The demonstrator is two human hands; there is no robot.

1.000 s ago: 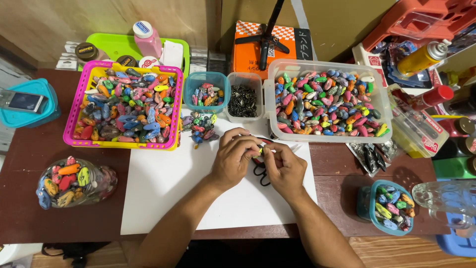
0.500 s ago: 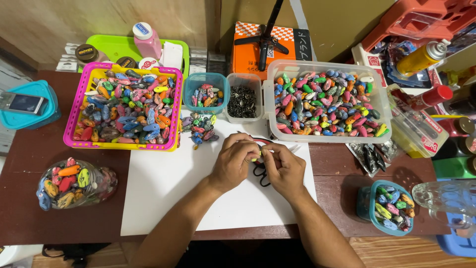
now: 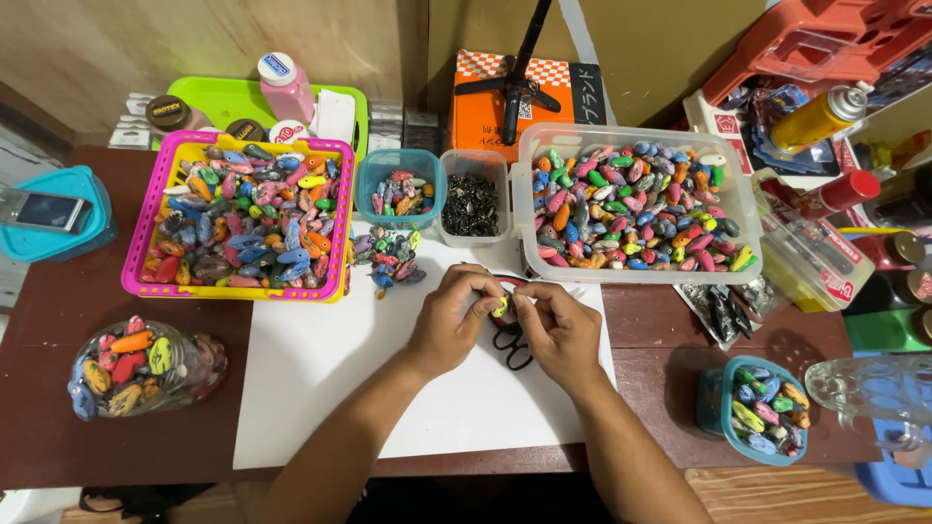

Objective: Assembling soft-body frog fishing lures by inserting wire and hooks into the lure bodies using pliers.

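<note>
Left hand (image 3: 454, 315) and right hand (image 3: 558, 328) pinched shut together on small yellow-green oval lure (image 3: 500, 308), above centre of white paper sheet (image 3: 320, 388) on brown desk (image 3: 58, 427). Black-handled scissors (image 3: 512, 347) directly beneath. Sheet bare toward near edge; clear plastic tub of coloured lures (image 3: 636, 206) close behind.

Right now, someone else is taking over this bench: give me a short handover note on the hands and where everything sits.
Left hand and right hand: together pinching one small yellow-green piece over the white sheet.
Black-handled scissors lie under the hands.
Coloured pieces fill the pink basket on the left and the clear tub on the right; a small loose pile sits on the sheet.
Small clear cup holds dark metal bits.
Done or left: cannot tell.
</note>
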